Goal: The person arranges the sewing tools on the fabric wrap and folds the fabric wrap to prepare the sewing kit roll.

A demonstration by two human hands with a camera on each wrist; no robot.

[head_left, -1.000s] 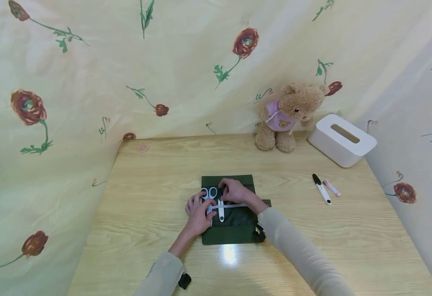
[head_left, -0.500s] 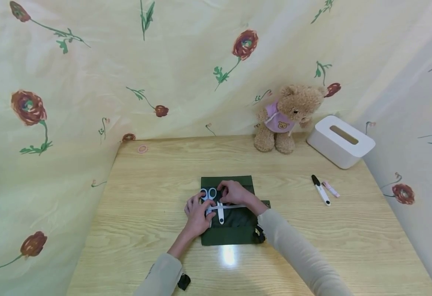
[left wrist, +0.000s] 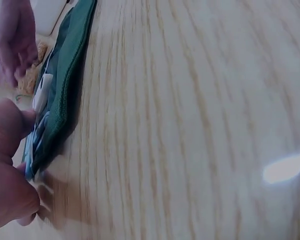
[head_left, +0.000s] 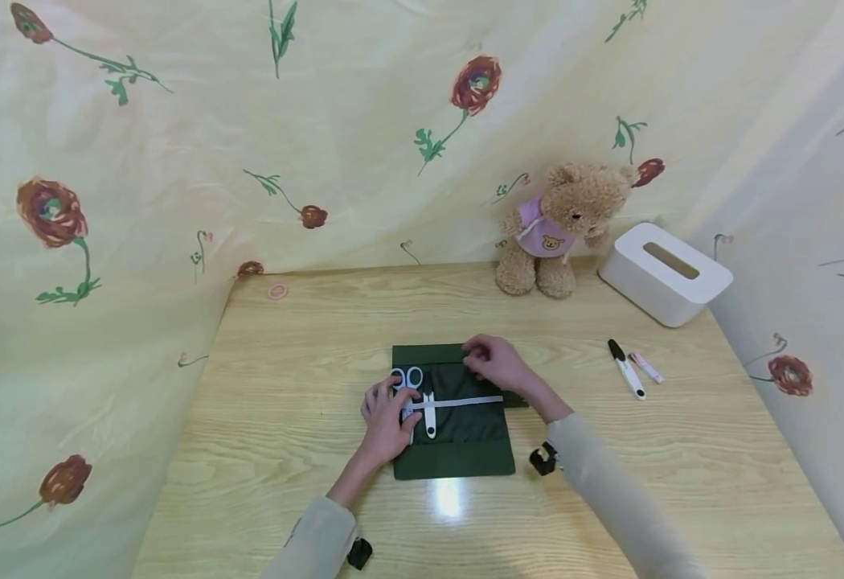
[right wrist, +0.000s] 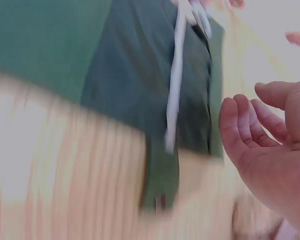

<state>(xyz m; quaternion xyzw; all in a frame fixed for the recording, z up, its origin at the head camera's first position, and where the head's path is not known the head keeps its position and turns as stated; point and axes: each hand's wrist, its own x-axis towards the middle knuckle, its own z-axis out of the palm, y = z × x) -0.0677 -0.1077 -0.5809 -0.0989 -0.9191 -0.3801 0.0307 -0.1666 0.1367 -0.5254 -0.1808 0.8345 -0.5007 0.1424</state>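
A dark green fabric case [head_left: 465, 460] lies unfolded on the table, crossed by a white elastic band [head_left: 469, 401]. Scissors with pale blue handles [head_left: 414, 376] and a slim white tool [head_left: 431, 420] sit under the band at its left end. My left hand [head_left: 387, 418] holds the left edge of the case, its fingers curved over the scissors and partly hiding them. Above the upper right corner hovers my right hand [head_left: 500, 366]. In the right wrist view, that hand [right wrist: 270, 130] has loosely bent fingers, with nothing between them and the thumb.
A slim white tool with a black end [head_left: 627, 370] and a small pink-and-white stick [head_left: 646, 367] lie to the right. Behind them stand a white tissue box [head_left: 646, 277] and a teddy bear [head_left: 548, 233]. The case's strap [right wrist: 160, 185] sticks out on the right.
My right hand has left the slim white tool's upper end and moved right and slightly away, uncovering the middle of the case. The left hand stays in place.
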